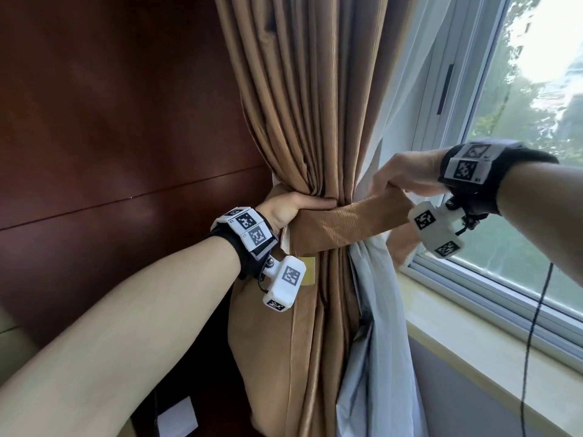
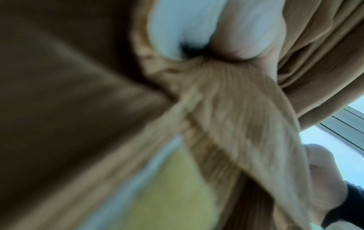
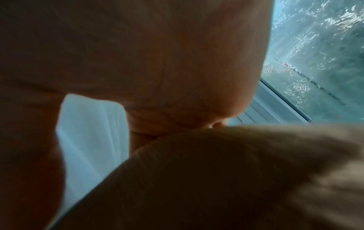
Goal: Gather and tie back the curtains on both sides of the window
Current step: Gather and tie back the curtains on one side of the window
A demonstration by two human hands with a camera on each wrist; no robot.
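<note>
A tan pleated curtain [image 1: 296, 115] hangs left of the window, bunched at mid height with a pale sheer lining [image 1: 375, 310] beside it. A matching tan tieback band [image 1: 350, 222] wraps across the bunch. My left hand [image 1: 299, 206] grips the gathered curtain and the band's left end, thumb lying along the top. My right hand [image 1: 407, 175] pinches the band's right end and holds it out toward the window. The left wrist view shows the band [image 2: 236, 124] blurred, crossing the folds. In the right wrist view, my palm [image 3: 157, 62] and the band [image 3: 216, 171] fill the frame.
Dark wood wall panelling [image 1: 126, 121] stands to the left of the curtain. The window [image 1: 536, 121] and its pale sill [image 1: 473, 326] lie to the right. A black cable [image 1: 533, 342] hangs from my right wrist. A white socket plate [image 1: 176, 417] sits low on the wall.
</note>
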